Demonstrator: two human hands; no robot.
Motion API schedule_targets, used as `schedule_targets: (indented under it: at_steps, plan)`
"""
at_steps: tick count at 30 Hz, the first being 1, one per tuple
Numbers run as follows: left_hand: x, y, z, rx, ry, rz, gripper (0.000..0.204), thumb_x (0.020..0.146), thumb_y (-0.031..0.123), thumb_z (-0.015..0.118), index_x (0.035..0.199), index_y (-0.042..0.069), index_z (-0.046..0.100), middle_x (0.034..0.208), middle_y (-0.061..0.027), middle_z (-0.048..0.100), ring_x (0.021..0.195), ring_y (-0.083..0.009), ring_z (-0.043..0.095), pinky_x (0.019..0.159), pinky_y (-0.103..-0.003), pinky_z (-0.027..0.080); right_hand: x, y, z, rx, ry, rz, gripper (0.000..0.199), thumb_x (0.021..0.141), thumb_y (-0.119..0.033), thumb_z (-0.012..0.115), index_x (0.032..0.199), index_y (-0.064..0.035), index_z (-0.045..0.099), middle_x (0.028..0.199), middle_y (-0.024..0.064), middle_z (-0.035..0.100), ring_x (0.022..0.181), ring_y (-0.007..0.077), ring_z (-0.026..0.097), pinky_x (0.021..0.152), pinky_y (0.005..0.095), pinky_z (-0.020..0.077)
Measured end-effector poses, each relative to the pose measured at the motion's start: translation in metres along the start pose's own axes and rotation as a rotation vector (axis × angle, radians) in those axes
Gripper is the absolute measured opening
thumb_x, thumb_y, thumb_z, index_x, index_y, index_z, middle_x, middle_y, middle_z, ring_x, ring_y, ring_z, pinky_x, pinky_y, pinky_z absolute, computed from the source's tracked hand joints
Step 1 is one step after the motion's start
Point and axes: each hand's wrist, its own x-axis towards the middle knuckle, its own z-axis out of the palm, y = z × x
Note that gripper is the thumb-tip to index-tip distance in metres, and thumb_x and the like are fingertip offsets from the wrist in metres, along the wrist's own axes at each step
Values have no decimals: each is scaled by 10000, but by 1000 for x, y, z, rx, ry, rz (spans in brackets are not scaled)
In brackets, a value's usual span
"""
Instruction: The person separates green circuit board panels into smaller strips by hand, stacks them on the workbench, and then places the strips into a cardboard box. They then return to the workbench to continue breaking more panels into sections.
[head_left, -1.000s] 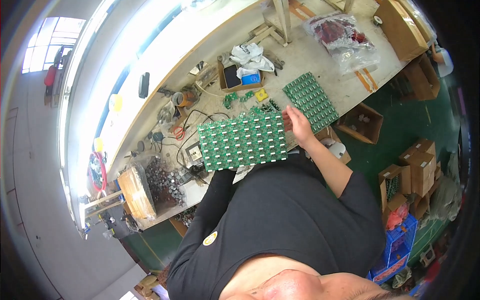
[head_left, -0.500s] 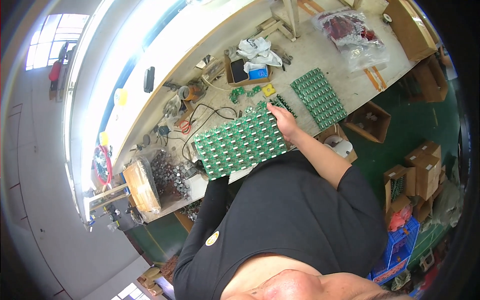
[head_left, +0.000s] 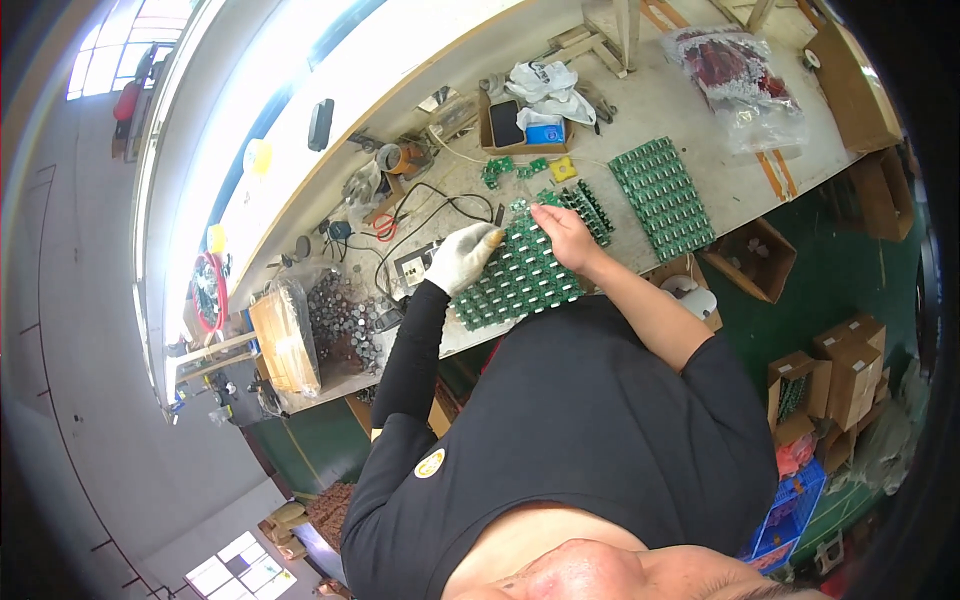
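A large green circuit board panel with rows of white parts lies at the bench's near edge, in front of my body. My left hand, in a white glove, is closed over the panel's upper left edge; what its fingertips pinch is hidden. Across from it, my bare right hand is over the upper right part, thumb and fingers drawn together on something too small to make out. A thin dark stick stands beside the gloved fingers. Dark-edged board strips lie just past my right hand.
Another green panel lies to the right. Farther back are a yellow piece and an open carton with a phone. Red-handled scissors, black cables and a heap of small metal parts occupy the left.
The panel has come down from a raised, tilted position to the bench edge. My left hand has come out from beneath it to its upper side, close to my right hand.
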Motion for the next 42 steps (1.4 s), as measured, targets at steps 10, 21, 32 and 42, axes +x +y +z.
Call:
schedule_targets:
  at_steps: [10, 21, 32, 42]
  plan:
    - [-2, -8, 14, -209, -77, -55, 341, 919, 234, 492, 1108, -45, 545, 965, -116, 623, 918, -157, 562, 821, -271, 425, 0, 13, -4, 347, -83, 260, 331, 937, -294, 473, 868, -19, 643, 789, -20, 622, 707, 48, 525, 698, 203, 416]
    - [7, 1, -1, -138, -163, -95, 389, 923, 296, 486, 1151, -13, 546, 1024, -111, 619, 944, -154, 554, 844, -274, 416, 13, 15, -4, 198, -98, 255, 299, 918, -265, 516, 775, -21, 614, 667, -65, 540, 610, 23, 446, 582, 206, 382]
    - [17, 1, 3, -306, -188, -113, 345, 901, 262, 522, 1092, -21, 565, 915, -57, 609, 846, -111, 526, 768, -259, 426, 14, 3, -2, 429, -78, 267, 237, 921, -230, 511, 812, -55, 628, 708, -45, 593, 610, 29, 526, 584, 191, 420]
    - [22, -17, 14, -402, -186, -164, 367, 894, 286, 550, 1112, -9, 570, 939, -32, 613, 863, -99, 526, 782, -247, 422, 17, 38, -5, 728, -52, 454, 226, 914, -237, 524, 932, -40, 633, 833, 9, 653, 694, 77, 604, 662, 207, 473]
